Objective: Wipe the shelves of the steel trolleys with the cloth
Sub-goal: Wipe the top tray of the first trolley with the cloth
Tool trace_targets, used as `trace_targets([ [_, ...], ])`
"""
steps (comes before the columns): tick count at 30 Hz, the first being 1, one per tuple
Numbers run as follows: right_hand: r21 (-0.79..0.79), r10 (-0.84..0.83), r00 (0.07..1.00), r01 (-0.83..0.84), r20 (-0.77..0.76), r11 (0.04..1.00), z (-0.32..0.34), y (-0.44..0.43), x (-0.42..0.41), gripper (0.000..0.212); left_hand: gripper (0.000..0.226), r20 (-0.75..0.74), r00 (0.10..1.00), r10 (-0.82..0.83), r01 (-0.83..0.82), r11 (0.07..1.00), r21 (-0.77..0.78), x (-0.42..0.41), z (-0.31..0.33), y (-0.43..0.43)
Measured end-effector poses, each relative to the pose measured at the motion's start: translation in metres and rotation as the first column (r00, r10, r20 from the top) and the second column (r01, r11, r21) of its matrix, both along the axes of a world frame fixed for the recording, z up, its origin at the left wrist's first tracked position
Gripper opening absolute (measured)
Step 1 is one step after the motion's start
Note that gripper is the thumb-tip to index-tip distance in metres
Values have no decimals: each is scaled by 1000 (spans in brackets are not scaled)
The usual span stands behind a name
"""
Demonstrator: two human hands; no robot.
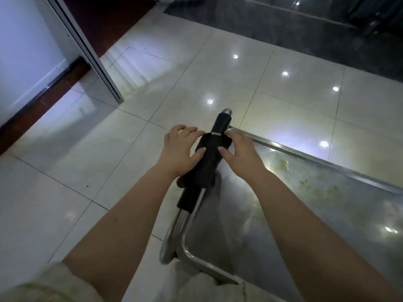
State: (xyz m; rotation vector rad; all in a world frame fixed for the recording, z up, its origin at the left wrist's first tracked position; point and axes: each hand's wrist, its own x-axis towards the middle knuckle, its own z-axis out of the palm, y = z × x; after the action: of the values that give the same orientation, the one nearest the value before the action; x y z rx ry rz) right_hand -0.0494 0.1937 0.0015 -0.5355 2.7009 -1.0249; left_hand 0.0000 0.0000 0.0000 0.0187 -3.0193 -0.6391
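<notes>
A black cloth [210, 159] lies draped over the black-padded handle [222, 122] of a steel trolley. My left hand [180, 149] rests against the cloth's left side, thumb on the fabric and fingers spread. My right hand [241, 152] touches its right side, thumb on the fabric and fingertips at the cloth's upper edge. Neither hand is curled round the cloth. The trolley's top shelf [316, 210] stretches to the right beneath my right forearm, with yellowish smears [283, 164] near its far rim.
Glossy pale floor tiles [109, 162] surround the trolley. A white wall with a dark skirting and a metal door frame [98, 68] stand at the left. A dark stone strip [294, 33] runs across the far floor. The trolley's raised steel rim [327, 163] bounds the shelf.
</notes>
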Motion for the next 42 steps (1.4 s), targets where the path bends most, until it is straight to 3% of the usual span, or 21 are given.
trace_targets([
  [4, -162, -137, 972, 169, 192, 972, -1, -20, -11, 47, 57, 59, 982, -181, 173, 977, 127, -10, -3, -7],
  [9, -225, -205, 884, 320, 419, 920, -3, -20, -20, 47, 58, 47, 977, -207, 192, 957, 218, -12, -11, -13],
  [14, -249, -90, 848, 253, 522, 935, 14, -17, -18, 26, 64, 39, 974, -223, 206, 944, 257, -14, -11, -11],
  [18, -265, -85, 927, 191, 365, 945, 38, -20, -13, 23, 58, 0, 970, -244, 237, 943, 235, -21, -1, -13],
  [25, -278, -11, 983, 63, 185, 958, 97, 26, 1, 25, 61, -130, 927, -350, 371, 907, 199, -40, 47, -3],
  [28, -342, -59, 994, 86, 88, 936, 116, 54, 8, 28, 47, -190, 913, -360, 395, 895, 205, -50, 71, 24],
  [34, -413, -206, 972, 143, -110, 899, 140, 141, 35, 40, 43, -210, 882, -423, 425, 904, -37, -50, 94, 107],
  [36, -365, -218, 955, 133, -201, 922, 144, 178, 51, 42, 47, -208, 872, -443, 428, 896, -117, -40, 93, 146],
  [38, -253, -183, 929, 102, -322, 962, 149, 218, 67, 41, 70, -222, 871, -439, 415, 898, -147, -23, 91, 194],
  [40, -120, -107, 903, 62, -416, 991, 153, 261, 82, 45, 86, -223, 870, -440, 423, 898, -125, -3, 90, 246],
  [42, 0, -20, 899, 22, -438, 1000, 156, 306, 101, 47, 85, -191, 864, -466, 459, 885, -83, 19, 86, 297],
])
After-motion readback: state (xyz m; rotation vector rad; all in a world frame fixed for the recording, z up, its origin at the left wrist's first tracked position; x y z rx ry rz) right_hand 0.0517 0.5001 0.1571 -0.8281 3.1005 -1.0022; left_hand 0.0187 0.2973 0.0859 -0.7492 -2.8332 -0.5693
